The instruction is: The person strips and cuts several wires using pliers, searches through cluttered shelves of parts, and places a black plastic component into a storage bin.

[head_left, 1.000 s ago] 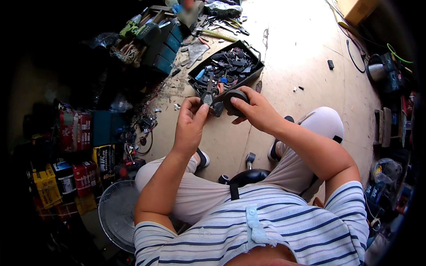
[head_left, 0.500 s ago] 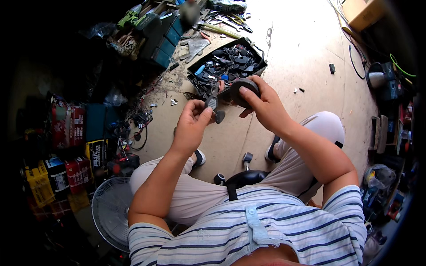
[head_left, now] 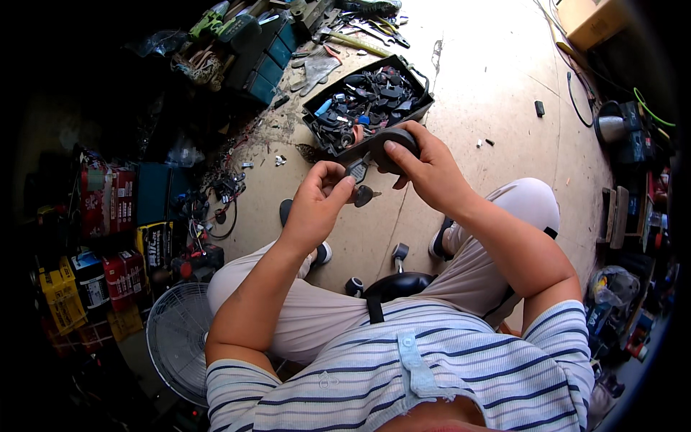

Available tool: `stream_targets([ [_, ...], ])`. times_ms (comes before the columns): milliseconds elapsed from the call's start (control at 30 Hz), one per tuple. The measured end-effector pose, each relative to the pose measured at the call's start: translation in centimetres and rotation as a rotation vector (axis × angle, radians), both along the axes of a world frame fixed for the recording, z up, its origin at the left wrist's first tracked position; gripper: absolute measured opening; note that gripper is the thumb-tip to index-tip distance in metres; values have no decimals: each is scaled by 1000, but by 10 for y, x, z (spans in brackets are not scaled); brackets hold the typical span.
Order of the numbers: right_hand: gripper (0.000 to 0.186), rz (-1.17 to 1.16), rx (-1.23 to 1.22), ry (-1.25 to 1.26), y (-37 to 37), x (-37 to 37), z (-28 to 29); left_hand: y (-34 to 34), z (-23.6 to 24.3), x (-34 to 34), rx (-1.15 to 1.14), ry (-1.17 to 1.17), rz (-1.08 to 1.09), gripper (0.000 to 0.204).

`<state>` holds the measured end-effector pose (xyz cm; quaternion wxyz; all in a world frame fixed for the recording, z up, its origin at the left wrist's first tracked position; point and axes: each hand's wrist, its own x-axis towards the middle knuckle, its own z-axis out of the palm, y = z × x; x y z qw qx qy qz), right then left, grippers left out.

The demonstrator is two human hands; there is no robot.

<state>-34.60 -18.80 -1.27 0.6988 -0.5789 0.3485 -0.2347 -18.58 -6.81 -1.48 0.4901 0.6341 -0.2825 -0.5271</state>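
Between the thumb and fingers of my left hand is a key with a dark, ridged head. Its tip points toward a thick, round black cap-like piece; whether the two touch, I cannot tell. A second key with a rounded dark head hangs just below the left fingertips. My right hand grips the round piece, thumb on its top and fingers underneath. Right beyond both hands stands an open dark box full of black-headed keys and small parts.
Pliers, a yellow-handled hammer and a glove lie beyond the box. A fan and stacked battery boxes stand at left. Small scraps, a black block and cables lie on the floor.
My left hand has moved slightly right, and its key has swung toward the round piece. The second key now shows its blade pointing right. My right hand stays nearly in place.
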Motion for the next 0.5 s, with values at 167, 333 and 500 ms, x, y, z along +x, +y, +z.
stream_targets([
  [167,26,-77,119,-51,-5,-1,-4,0,-3,1,14,1,10,18],
  [333,26,-233,162,-108,-23,-5,3,-3,-1,4,55,182,177,15],
  [500,26,-36,196,-82,-12,-14,7,-7,3,9,-27,332,305,16],
])
